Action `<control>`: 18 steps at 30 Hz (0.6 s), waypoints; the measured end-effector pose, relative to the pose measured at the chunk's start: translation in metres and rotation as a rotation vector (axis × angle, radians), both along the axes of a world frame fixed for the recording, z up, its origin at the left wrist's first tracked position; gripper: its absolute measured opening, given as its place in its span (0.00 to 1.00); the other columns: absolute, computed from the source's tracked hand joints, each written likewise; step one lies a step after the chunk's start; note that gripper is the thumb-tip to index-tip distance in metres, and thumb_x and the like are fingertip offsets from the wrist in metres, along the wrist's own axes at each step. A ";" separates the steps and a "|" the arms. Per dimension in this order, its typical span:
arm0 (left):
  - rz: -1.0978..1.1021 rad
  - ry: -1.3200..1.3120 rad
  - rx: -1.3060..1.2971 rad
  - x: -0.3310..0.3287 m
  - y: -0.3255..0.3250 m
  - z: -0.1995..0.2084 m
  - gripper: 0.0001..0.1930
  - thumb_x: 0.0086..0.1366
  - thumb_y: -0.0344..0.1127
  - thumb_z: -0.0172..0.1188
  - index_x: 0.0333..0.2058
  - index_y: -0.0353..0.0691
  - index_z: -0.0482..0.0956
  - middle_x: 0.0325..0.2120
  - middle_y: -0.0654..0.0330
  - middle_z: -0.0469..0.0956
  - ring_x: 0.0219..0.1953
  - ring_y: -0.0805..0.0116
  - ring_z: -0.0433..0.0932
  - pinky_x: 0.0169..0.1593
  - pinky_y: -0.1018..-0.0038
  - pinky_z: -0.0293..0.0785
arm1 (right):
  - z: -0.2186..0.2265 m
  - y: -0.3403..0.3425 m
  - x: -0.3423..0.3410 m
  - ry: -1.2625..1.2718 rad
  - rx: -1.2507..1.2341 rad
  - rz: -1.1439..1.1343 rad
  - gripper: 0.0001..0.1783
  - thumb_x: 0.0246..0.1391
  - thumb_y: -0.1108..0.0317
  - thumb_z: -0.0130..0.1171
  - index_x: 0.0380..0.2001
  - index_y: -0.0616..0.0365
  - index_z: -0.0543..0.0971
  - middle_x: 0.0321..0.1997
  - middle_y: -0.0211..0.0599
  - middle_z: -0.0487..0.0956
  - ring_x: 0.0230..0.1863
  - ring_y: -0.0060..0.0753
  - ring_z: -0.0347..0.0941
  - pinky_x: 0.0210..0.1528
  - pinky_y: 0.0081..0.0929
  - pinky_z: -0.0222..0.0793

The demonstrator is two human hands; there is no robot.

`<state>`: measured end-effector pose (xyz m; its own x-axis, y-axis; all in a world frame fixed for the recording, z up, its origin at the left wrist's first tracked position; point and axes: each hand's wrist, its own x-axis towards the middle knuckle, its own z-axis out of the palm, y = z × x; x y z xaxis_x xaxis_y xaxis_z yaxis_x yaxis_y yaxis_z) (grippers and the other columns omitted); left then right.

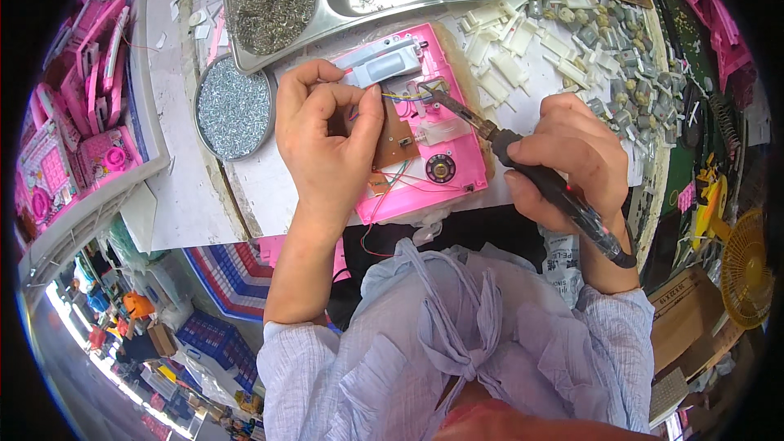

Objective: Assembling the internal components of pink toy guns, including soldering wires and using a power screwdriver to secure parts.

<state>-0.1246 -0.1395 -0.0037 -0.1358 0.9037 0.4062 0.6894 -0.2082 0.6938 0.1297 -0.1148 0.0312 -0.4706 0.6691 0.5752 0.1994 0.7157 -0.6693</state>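
Note:
In front of me lies an open pink plastic casing (461, 159) with its inside facing up. Fitted in it are a brown circuit board (394, 140), a small round black speaker (440, 167) and a grey-white plastic part (384, 63) along the far side. My left hand (331, 135) rests over the casing's left side, thumb and forefinger pinched on thin coloured wires (400, 98). My right hand (576, 155) is wrapped round the black handle of a soldering iron (563, 196). The iron's tip points left, down at the wire ends near the casing's far middle.
A round dish of small silvery screws (235, 106) stands left of the casing. Behind it is a metal tray (327, 12) with springs. White plastic parts (510, 69) and small grey motors (629, 106) lie heaped at right. Pink casings (90, 114) fill a rack at far left.

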 end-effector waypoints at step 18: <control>-0.034 -0.003 -0.096 -0.004 -0.003 0.008 0.06 0.52 0.24 0.69 0.28 0.35 0.80 0.41 0.51 0.77 0.34 0.65 0.75 0.36 0.71 0.72 | 0.002 0.003 0.001 0.035 0.027 -0.018 0.19 0.33 0.79 0.72 0.34 0.59 0.82 0.20 0.32 0.73 0.18 0.37 0.67 0.27 0.31 0.66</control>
